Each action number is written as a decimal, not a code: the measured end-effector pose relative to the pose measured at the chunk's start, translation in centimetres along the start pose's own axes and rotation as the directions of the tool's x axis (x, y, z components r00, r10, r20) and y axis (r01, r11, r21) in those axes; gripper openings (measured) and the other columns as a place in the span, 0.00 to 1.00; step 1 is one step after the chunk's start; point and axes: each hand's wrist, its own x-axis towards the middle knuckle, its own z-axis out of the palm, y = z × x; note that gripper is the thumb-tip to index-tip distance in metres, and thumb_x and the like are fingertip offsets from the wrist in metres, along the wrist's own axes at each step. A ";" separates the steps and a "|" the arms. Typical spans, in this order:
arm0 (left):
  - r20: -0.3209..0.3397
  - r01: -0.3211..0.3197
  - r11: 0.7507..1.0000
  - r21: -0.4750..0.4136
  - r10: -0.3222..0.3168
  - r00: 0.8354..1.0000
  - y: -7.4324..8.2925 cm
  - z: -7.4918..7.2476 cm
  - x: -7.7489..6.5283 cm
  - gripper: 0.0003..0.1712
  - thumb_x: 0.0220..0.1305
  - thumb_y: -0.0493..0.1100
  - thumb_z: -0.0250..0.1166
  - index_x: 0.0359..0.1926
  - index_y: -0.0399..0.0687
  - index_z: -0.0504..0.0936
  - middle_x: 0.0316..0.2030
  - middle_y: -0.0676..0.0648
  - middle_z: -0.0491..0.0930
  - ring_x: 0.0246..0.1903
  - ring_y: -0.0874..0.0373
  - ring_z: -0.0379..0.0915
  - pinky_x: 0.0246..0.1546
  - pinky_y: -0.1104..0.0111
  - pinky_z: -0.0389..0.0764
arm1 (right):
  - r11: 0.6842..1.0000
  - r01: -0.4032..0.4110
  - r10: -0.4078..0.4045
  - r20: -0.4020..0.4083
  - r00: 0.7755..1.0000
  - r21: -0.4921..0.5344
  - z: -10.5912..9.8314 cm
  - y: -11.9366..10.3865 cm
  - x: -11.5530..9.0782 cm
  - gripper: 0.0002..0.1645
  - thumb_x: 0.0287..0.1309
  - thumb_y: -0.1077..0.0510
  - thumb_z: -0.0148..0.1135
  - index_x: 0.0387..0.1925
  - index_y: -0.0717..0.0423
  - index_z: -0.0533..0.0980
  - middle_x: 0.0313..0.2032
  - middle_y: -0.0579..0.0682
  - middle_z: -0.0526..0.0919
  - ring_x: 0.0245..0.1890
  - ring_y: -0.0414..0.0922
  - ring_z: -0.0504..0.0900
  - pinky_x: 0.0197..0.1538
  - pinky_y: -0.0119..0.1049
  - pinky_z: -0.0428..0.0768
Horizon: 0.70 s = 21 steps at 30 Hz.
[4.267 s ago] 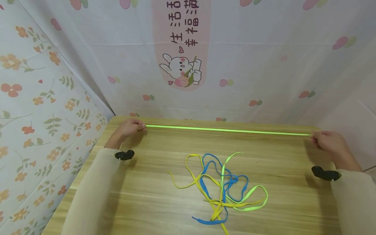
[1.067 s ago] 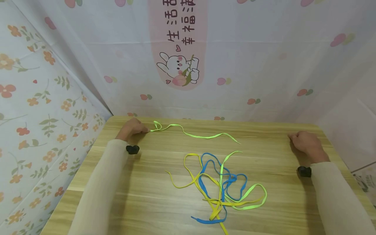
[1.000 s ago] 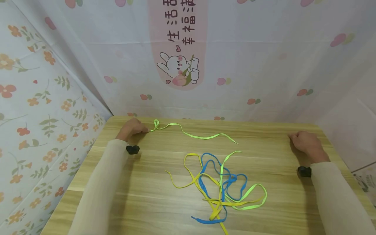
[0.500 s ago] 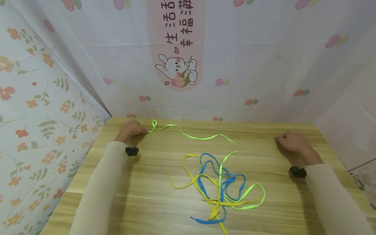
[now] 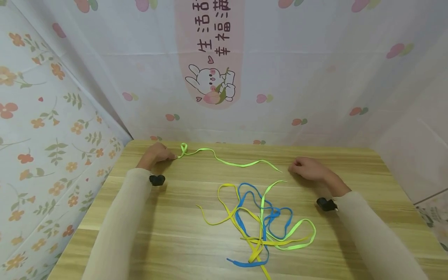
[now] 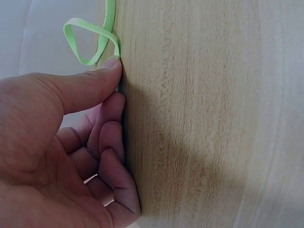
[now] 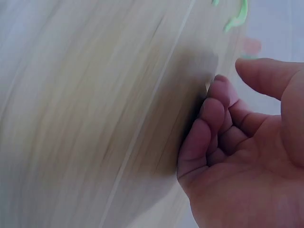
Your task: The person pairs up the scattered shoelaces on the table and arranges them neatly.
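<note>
A flat neon-green shoelace [image 5: 241, 165] lies in a wavy line along the back of the wooden table, with a small loop near its left end. My left hand [image 5: 157, 152] pinches that left end; in the left wrist view the thumb lies over the lace [image 6: 81, 23] against the index finger. At the lace's right tip, a little apart from it, is my right hand [image 5: 309, 169]. In the right wrist view this hand [image 7: 251, 137] holds nothing: its thumb stands away from the loosely curled fingers, and the green lace [image 7: 240, 18] shows beyond.
Nearer the front, a blue shoelace [image 5: 249, 264], a yellow shoelace [image 5: 214, 224] and another green shoelace [image 5: 312, 233] lie tangled together on the table [image 5: 182, 245]. A printed cloth [image 5: 140, 70] hangs behind the table's back edge, and a floral cloth is at the left.
The green lace was stretched taut between both hands; my right hand let go and the lace went slack toward the left. The right hand then moved left to near its free tip.
</note>
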 end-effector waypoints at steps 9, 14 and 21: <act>0.015 0.007 1.000 0.021 -0.007 1.000 2.0 -0.3 -2.6 0.42 0.75 0.55 0.67 0.72 0.23 0.73 0.72 0.26 0.71 0.72 0.30 0.68 0.75 0.43 0.68 | 0.998 0.044 -0.045 0.019 0.999 0.043 1.4 -2.2 1.2 0.10 0.73 0.56 0.68 0.41 0.60 0.78 0.35 0.50 0.81 0.34 0.46 0.76 0.40 0.39 0.75; 0.010 0.002 0.999 0.034 -0.003 1.000 2.1 -0.3 -2.7 0.42 0.75 0.56 0.67 0.72 0.23 0.73 0.73 0.25 0.71 0.72 0.29 0.67 0.74 0.43 0.68 | 0.999 0.033 -0.034 0.017 0.999 0.024 1.6 -2.2 1.3 0.09 0.74 0.57 0.68 0.42 0.60 0.77 0.35 0.49 0.80 0.34 0.46 0.76 0.42 0.41 0.75; 0.003 0.005 0.999 0.042 -0.005 1.000 1.9 -0.3 -2.6 0.41 0.75 0.56 0.67 0.69 0.23 0.75 0.70 0.24 0.73 0.70 0.29 0.70 0.73 0.43 0.70 | 0.998 0.060 -0.060 0.016 0.998 0.011 1.8 -1.8 1.7 0.07 0.76 0.58 0.66 0.42 0.59 0.79 0.35 0.49 0.82 0.35 0.46 0.76 0.43 0.43 0.76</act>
